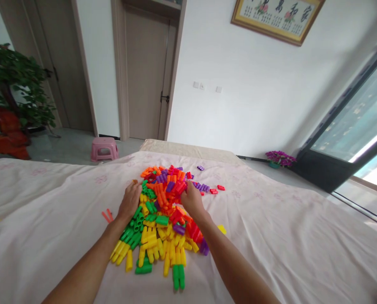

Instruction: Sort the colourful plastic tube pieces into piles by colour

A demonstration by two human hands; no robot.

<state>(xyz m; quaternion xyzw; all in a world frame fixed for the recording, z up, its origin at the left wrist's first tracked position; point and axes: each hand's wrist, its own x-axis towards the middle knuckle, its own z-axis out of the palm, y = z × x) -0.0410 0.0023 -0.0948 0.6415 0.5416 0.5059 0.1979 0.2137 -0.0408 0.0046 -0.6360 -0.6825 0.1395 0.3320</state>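
Note:
Plastic tube-shaped blocks lie in a colourful pile on a pale flowered cloth. Yellow blocks [149, 238] and green blocks [178, 276] are at the near side, with orange blocks [161, 196] and purple ones [203, 187] farther back. My left hand [131, 198] rests at the pile's left edge beside green blocks; its fingertips are partly hidden, and I cannot tell whether it grips anything. On the right side of the pile, my right hand [191, 197] has its fingers closed around a red block [180, 186].
Stray red blocks [221, 187] lie to the right, and two orange-red sticks [107, 215] on the left. Beyond the cloth [264, 236] stand a pink stool [104, 148], a potted plant [17, 80] and purple flowers [280, 158].

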